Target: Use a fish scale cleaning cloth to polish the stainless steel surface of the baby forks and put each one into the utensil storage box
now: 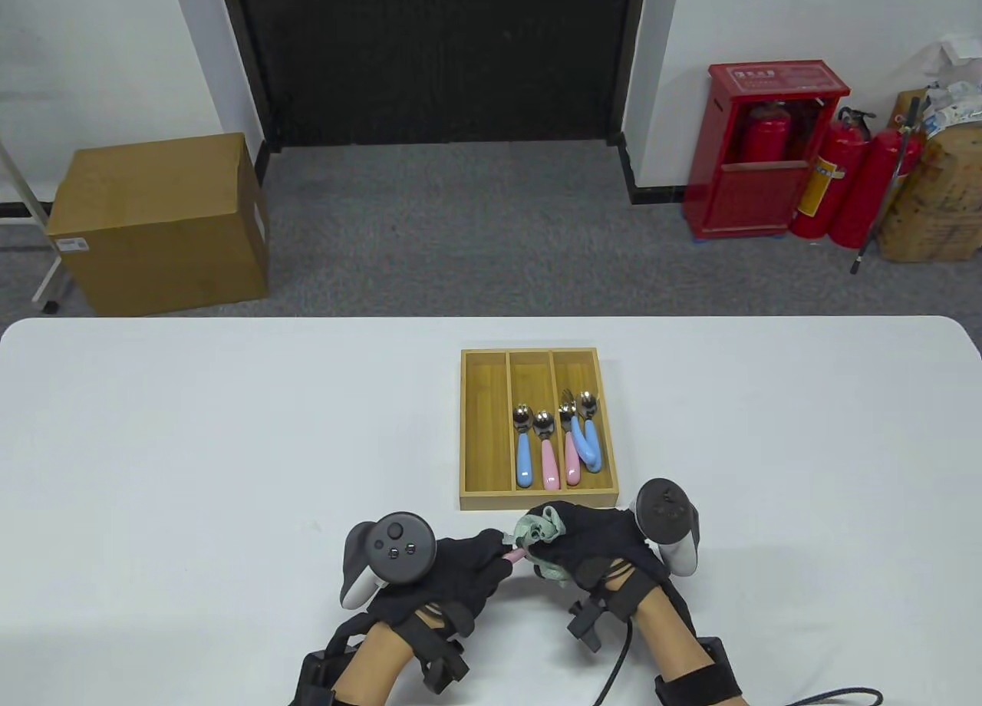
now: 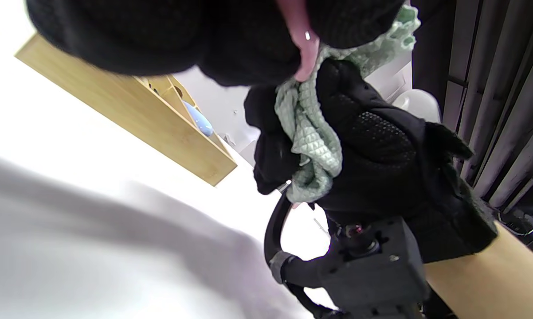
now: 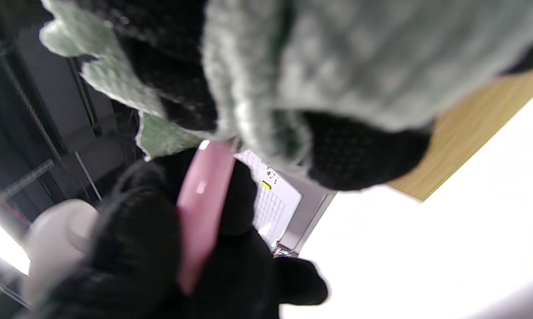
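Observation:
My left hand (image 1: 479, 564) grips the pink handle of a baby fork (image 1: 515, 555) just in front of the wooden storage box (image 1: 468, 430). The fork's pink handle (image 3: 202, 208) runs from my left fingers into the cloth; its steel end is hidden. My right hand (image 1: 571, 545) holds the bunched pale green fish scale cloth (image 1: 537, 529) wrapped over that end. The cloth (image 2: 313, 146) sits squeezed between my right thumb and fingers (image 2: 373, 146). The pink handle (image 2: 304, 44) disappears into the cloth from above in the left wrist view.
The box holds two spoons (image 1: 535, 445) in its middle slot and several blue and pink utensils (image 1: 579, 437) in its right slot; the left slot (image 1: 483, 422) shows bare wood. A cardboard carton (image 1: 157, 222) and red fire extinguishers (image 1: 836, 176) stand on the floor beyond the table.

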`<state>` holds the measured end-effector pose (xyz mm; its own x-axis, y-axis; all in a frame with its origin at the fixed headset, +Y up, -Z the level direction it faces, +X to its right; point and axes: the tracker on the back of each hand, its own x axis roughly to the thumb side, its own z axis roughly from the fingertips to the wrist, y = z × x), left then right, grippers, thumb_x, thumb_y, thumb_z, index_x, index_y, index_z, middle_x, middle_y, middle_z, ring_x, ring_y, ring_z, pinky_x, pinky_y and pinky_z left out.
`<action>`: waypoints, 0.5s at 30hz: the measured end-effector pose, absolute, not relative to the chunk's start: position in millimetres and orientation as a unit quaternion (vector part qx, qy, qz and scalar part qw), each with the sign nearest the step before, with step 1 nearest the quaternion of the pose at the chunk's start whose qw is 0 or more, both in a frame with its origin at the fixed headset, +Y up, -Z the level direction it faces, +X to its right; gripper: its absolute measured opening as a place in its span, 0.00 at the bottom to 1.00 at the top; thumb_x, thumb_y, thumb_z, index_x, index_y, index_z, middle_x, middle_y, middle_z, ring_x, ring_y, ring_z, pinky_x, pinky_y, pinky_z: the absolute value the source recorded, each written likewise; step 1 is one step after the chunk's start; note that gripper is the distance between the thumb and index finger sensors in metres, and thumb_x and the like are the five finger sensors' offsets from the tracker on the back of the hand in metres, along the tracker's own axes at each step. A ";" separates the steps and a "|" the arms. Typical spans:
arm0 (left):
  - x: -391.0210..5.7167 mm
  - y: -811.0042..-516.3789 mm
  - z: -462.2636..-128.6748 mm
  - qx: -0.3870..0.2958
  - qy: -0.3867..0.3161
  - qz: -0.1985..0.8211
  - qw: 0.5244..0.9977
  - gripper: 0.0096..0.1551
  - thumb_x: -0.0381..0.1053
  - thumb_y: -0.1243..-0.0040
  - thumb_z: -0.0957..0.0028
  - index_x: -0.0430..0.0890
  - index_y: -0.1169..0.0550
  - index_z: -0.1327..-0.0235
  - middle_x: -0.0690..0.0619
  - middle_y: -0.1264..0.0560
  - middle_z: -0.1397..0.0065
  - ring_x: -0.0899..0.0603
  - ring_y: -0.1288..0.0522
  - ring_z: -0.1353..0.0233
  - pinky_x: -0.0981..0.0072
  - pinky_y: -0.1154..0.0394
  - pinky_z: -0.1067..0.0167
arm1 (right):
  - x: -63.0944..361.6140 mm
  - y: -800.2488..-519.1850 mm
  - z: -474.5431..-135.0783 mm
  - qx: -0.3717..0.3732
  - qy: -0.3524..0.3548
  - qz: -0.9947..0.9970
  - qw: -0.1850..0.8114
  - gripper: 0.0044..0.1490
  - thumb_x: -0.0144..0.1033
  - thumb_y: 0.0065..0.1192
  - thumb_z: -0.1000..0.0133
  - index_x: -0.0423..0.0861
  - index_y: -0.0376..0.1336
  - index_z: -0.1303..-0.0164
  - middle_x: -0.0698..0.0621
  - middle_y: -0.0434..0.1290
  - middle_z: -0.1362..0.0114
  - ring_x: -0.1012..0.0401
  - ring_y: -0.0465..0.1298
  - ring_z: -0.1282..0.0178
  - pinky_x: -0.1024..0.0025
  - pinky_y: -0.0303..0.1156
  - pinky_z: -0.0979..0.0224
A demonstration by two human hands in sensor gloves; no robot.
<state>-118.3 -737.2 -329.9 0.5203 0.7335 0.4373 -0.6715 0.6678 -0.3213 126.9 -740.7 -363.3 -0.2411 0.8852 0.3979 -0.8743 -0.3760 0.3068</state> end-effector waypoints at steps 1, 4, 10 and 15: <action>-119.1 -737.6 -330.0 -0.056 -0.275 0.403 0.871 0.27 0.57 0.43 0.47 0.45 0.22 0.40 0.50 0.15 0.61 0.44 0.18 0.66 0.39 0.26 0.45 | 126.0 -738.8 -361.9 0.265 -0.007 0.806 0.530 0.28 0.40 0.76 0.61 0.41 0.77 0.54 0.37 0.86 0.60 0.52 0.86 0.76 0.52 0.79 0.70; -122.0 -740.2 -332.0 -0.065 -0.274 0.416 0.865 0.27 0.57 0.43 0.47 0.45 0.22 0.41 0.50 0.15 0.62 0.44 0.18 0.67 0.38 0.26 0.45 | 125.4 -738.9 -361.5 0.264 -0.013 0.813 0.518 0.29 0.45 0.76 0.62 0.40 0.78 0.57 0.38 0.87 0.64 0.54 0.86 0.79 0.52 0.79 0.71; -120.6 -741.4 -332.2 -0.071 -0.280 0.400 0.870 0.26 0.57 0.42 0.48 0.45 0.21 0.42 0.50 0.15 0.62 0.43 0.18 0.66 0.38 0.26 0.45 | 120.1 -741.8 -360.7 0.288 0.066 0.800 0.522 0.28 0.35 0.77 0.60 0.42 0.75 0.49 0.35 0.83 0.51 0.47 0.85 0.66 0.45 0.76 0.60; -118.0 -741.8 -330.6 -0.066 -0.284 0.380 0.878 0.26 0.58 0.41 0.48 0.46 0.21 0.42 0.50 0.15 0.62 0.43 0.18 0.66 0.38 0.26 0.44 | 118.5 -741.3 -359.9 0.286 0.065 0.816 0.498 0.27 0.33 0.77 0.62 0.41 0.76 0.51 0.34 0.84 0.53 0.47 0.85 0.69 0.46 0.77 0.63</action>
